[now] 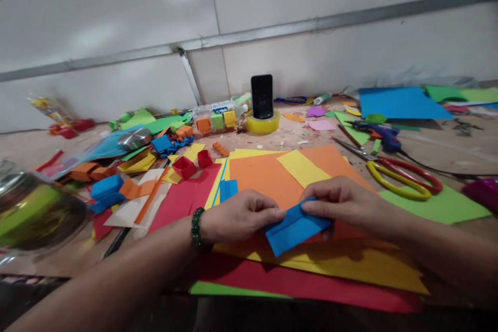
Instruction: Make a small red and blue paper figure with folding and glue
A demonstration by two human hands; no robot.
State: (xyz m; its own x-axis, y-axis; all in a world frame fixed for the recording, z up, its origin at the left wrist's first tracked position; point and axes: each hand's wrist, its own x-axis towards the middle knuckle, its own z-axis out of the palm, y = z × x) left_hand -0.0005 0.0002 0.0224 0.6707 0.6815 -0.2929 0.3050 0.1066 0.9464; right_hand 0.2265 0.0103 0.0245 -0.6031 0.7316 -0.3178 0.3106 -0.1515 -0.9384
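Between my two hands is a folded piece of blue paper (296, 232) with a crease along its upper part. My left hand (249, 213), below a green bead bracelet (197, 228), pinches its left end between thumb and fingers. At the upper right edge, my right hand (338, 199) grips the same paper, some fingertips hidden behind it. Beneath them lies a stack of coloured sheets with an orange sheet (252, 171) on top. A yellow paper strip (303, 167) rests just beyond my right hand, and another small blue paper piece (228, 190) lies beyond my left.
Red-and-yellow-handled scissors (404, 179) and a blue glue gun (389, 137) lie at right. A phone (262, 96) stands on a yellow tape roll (263, 123). A plastic bottle (218, 109) lies behind small paper cubes. A glass jar (39, 212) stands at left.
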